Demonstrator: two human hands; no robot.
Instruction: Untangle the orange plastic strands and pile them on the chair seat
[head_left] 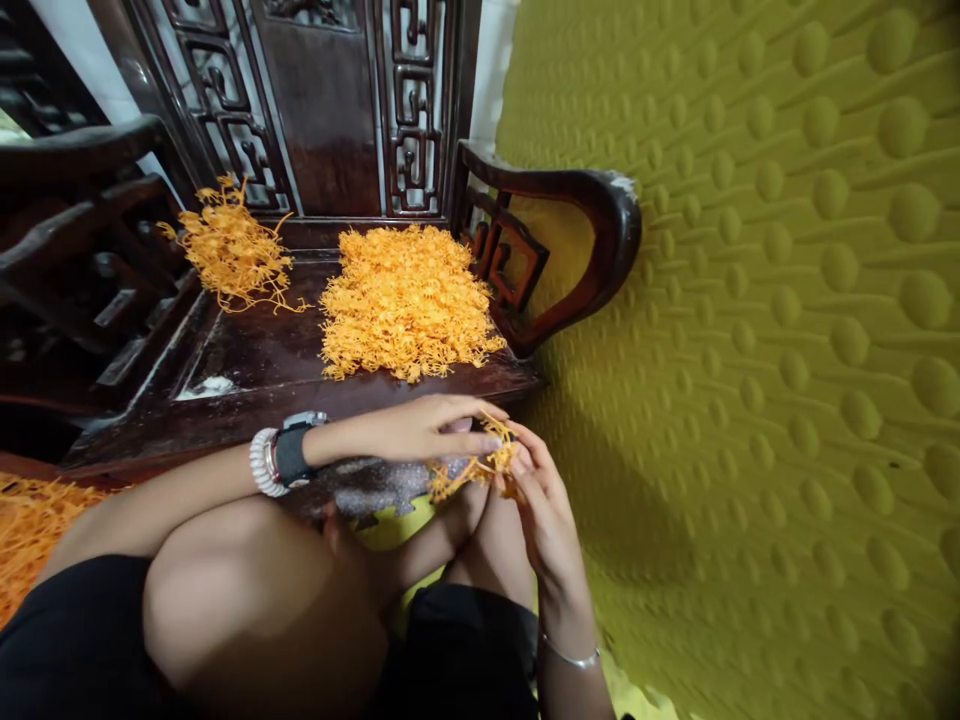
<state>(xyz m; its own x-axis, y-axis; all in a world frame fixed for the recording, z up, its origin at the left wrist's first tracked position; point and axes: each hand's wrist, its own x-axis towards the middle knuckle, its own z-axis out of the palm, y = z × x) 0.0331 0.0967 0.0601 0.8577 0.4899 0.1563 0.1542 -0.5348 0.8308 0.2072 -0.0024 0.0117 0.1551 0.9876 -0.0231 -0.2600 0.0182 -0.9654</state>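
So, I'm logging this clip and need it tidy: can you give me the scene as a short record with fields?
Right hand: fingers closed on a small orange tangle
Left hand: fingers at the same tangle; grip unclear
Left wrist: dark-strapped watch, pale coiled band
Right wrist: thin bracelet
Seat: dark wood, white patch near its front left
On seat: broad orange pile on the right, looser orange heap on the left
Right side: yellow-green bumpy surface
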